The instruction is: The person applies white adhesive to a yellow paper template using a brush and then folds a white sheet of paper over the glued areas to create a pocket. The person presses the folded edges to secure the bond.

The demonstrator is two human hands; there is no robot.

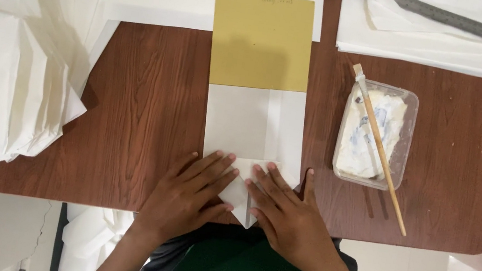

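Pressing down at the near edge of the brown wooden table point(145, 88), we see the left hand point(189, 195) and the right hand point(286, 217) lying flat, fingers spread and gripping nothing, on the folded white paper piece point(252, 134). Its lower end is folded into a point that hangs just over the table edge between the hands. A mustard-yellow card point(261, 41) overlaps the paper's far end. To the right stands a clear plastic tub of white paste point(375, 134) with a wooden-handled brush point(379, 148) resting across it. Folded white sheets point(1, 59) are stacked at left, a steel ruler point(413, 7) at top right.
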